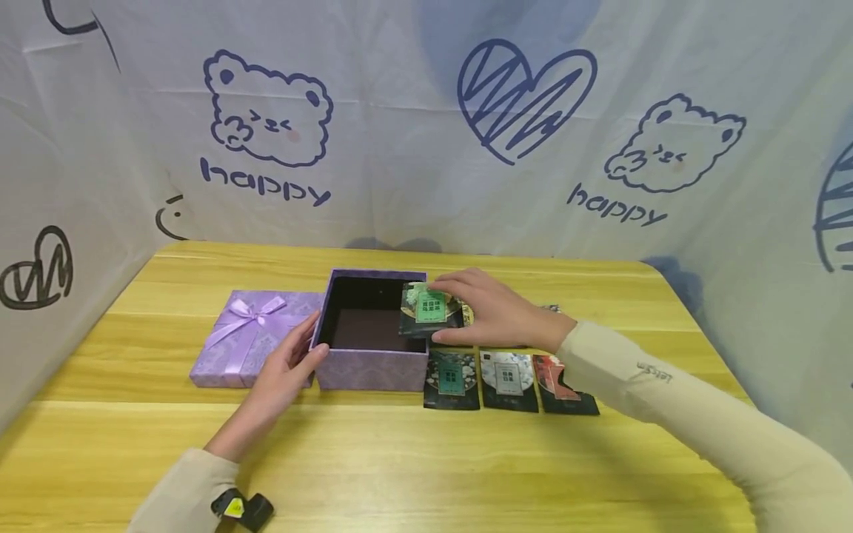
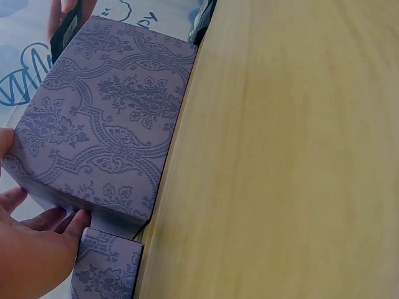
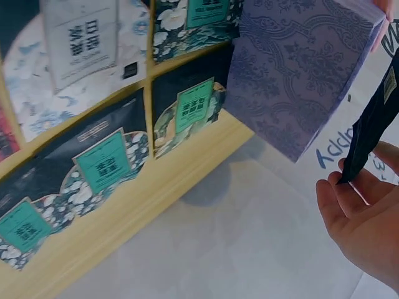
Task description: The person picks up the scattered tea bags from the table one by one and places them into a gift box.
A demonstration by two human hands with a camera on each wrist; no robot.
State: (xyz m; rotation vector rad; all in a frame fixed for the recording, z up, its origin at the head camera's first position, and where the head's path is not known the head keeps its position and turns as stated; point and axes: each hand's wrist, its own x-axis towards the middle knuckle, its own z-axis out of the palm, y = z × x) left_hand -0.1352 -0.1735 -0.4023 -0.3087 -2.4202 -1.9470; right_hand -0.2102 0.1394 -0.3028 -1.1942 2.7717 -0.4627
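"One green-labelled packet (image 1: 429, 309) is up off the table (image 1: 413, 474), right?"

"Looks so. The right hand (image 1: 500, 307) pinches it by its right side, thumb below, fingers above, at the right rim of the purple box (image 1: 373, 370). Whether it touches that rim, I can't tell."

"And the left hand (image 1: 283, 366)?"

"Partly open, carrying nothing: fingers against the box's left wall, thumb at the near corner. The lid (image 1: 266, 342) lies just beside."

"How would the packet handle?"

"Light, I'd guess, thin and bendy, maybe slick on the face. The edge is the place to hold; squeezing the middle could crease it or crush the contents."

"The box?"

"Stiff card by its look, probably light enough to slide, so steady a corner."

"And the other packets (image 1: 509, 392)?"

"Flat on the table, right of the box. I'd lift those by an edge too."
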